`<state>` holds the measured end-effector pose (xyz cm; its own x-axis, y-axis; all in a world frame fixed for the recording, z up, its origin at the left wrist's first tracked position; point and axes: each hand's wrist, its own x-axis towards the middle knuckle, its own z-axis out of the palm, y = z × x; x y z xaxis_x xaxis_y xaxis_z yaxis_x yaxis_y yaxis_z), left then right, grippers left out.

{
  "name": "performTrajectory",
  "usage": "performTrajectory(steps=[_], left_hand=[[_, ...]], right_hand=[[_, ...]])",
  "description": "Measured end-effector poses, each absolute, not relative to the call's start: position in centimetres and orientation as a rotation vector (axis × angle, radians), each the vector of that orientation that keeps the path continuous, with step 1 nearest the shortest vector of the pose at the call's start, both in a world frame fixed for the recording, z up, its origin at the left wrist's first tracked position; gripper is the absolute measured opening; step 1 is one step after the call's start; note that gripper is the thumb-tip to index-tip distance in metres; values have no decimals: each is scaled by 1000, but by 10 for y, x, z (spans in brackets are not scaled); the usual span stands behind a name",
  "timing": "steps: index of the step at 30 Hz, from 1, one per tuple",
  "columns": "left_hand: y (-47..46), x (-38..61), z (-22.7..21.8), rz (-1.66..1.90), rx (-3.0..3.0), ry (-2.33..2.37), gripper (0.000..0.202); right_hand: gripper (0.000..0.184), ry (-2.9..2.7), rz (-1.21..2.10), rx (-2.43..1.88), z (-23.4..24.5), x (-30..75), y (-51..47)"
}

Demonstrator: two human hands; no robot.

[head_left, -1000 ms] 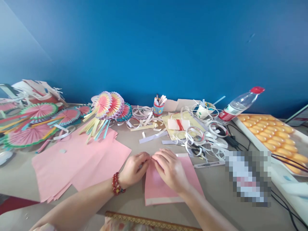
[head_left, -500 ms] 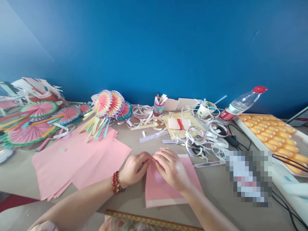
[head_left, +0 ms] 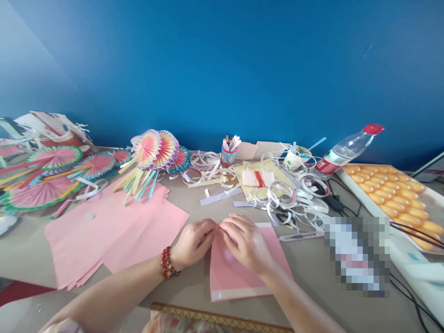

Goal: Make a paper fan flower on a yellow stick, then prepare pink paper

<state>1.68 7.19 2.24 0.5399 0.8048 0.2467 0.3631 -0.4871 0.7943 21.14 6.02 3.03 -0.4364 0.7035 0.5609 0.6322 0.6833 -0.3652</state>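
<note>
A pink sheet of paper (head_left: 239,273) with white strips along its near and far edges lies in front of me. At its upper left edge, my left hand (head_left: 196,240) is closed in a pinch, with a beaded red bracelet (head_left: 167,263) on the wrist. My right hand (head_left: 246,240) reaches over the sheet, its fingertips pinched against those of the left at the same edge. The exact spot between the fingertips is mostly hidden by the fingers. To the left lies a stack of pink sheets (head_left: 114,236).
Folded paper fans (head_left: 149,148) and a green-edged pink fan (head_left: 41,192) lie at left. Curled white paper strips (head_left: 284,194), a pen cup (head_left: 229,155) and a white cutter (head_left: 301,237) sit beyond my hands. A leaning bottle (head_left: 347,150) and a tray of yellow pieces (head_left: 391,194) are right.
Both hands keep their pinch in almost the same place. The near left corner of the pink sheet has shifted slightly toward me; the whole view has drifted a little.
</note>
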Motion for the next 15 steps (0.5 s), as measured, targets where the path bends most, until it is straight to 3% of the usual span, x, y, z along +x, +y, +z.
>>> performTrajectory(steps=[15], left_hand=[[72,18,20,819,2072,954,19]], right_hand=[[16,-2145,77,-1124,33,208,54]])
